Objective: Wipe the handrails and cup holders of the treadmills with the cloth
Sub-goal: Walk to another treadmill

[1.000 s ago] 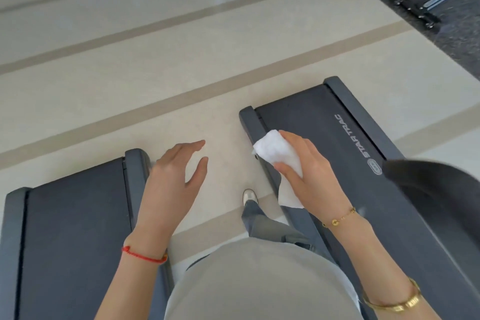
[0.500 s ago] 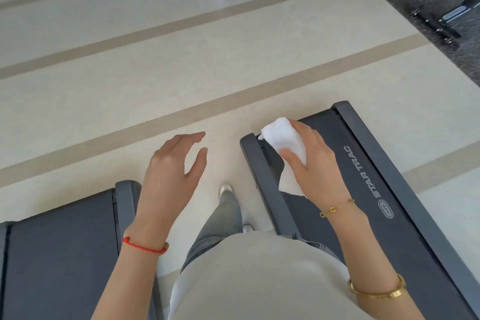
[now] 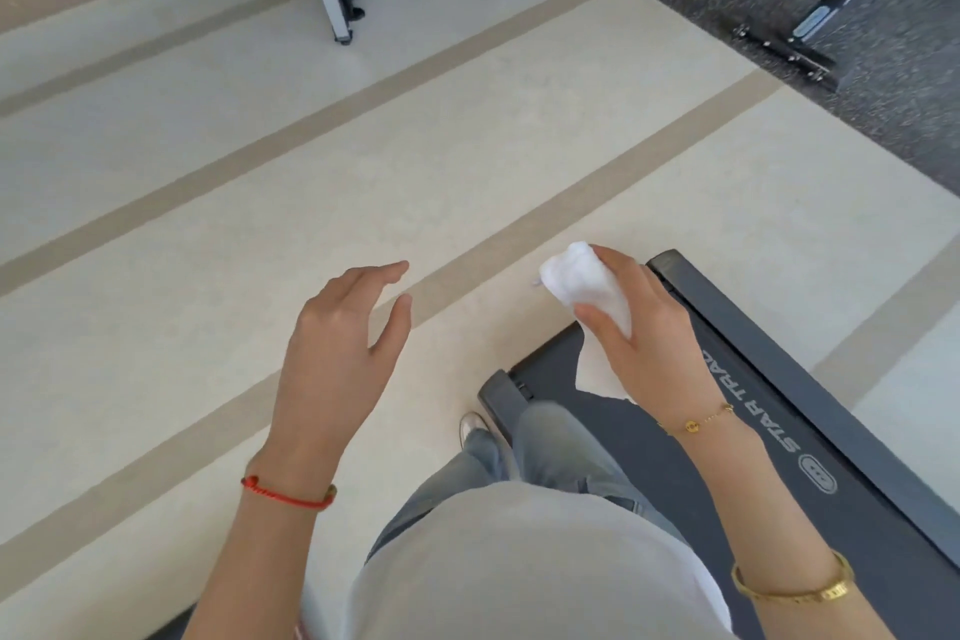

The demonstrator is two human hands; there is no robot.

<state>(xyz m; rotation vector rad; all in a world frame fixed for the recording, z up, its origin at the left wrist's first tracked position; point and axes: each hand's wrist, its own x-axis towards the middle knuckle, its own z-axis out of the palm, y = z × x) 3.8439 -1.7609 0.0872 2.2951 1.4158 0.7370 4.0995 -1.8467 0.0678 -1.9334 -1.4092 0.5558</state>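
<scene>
The main risk, as I judge it, is footing: the person stands at the rear end of the Star Trac treadmill [image 3: 810, 411], one leg over its dark belt and a pale shoe [image 3: 471, 426] on the beige floor [image 3: 208, 224] just beside the deck's corner, so a careless step across that raised edge could catch a toe and cause a stumble. A second risk is to the wiping itself, since no handrail or cup holder shows in this view; the cloth is nowhere near the surfaces it is meant for, and some could be skipped if the person loses track of which machine is done. The loose tail of the white cloth [image 3: 587, 291] hangs below the palm and might snag or slip free if the hold slackens. The right hand [image 3: 644, 327] grips that cloth bunched between thumb and curled fingers, held in the air above the treadmill's rear end and touching nothing else. The left hand [image 3: 337, 343] is spread and relaxed, fingers gently bent with the thumb apart, holding nothing and hovering over the floor well clear of any machine
</scene>
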